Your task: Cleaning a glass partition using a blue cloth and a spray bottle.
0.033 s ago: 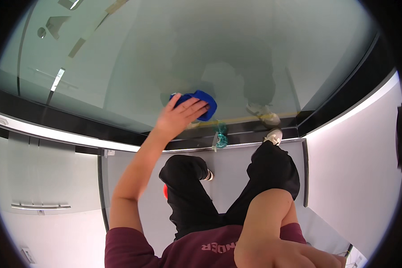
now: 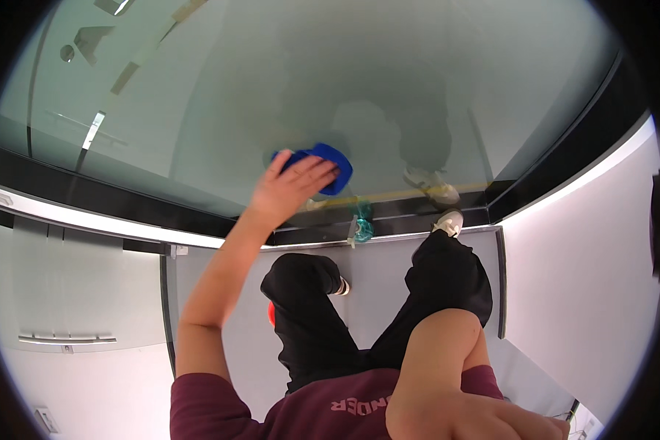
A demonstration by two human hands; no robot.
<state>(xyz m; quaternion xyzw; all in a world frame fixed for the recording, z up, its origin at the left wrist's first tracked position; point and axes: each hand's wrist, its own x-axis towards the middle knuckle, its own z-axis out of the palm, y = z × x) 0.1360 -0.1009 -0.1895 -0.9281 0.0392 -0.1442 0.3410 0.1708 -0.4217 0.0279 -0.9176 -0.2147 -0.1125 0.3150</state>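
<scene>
A folded blue cloth (image 2: 338, 158) lies against the low part of a large glass panel (image 2: 271, 88). My left hand (image 2: 290, 183) presses it there from the lower left, fingers laid over the cloth and thumb at its left edge. At the lower right, close to the camera, my right hand (image 2: 477, 422) hangs from a sharply bent arm, back of the hand showing. The bottom edge of the picture cuts off its fingers, so its grip is hidden. Its elbow appears over my right thigh.
A teal see-through bottle (image 2: 363, 230) stands by the dark sill (image 2: 308, 236) under the glass. Something orange-red (image 2: 271, 314) peeks out behind my left leg. At left is a pale cabinet with a metal handle (image 2: 67, 340); a white wall (image 2: 572, 242) rises at right.
My left hand and the blue cloth have shifted slightly left and up along the glass. My right arm and my legs have barely moved.
</scene>
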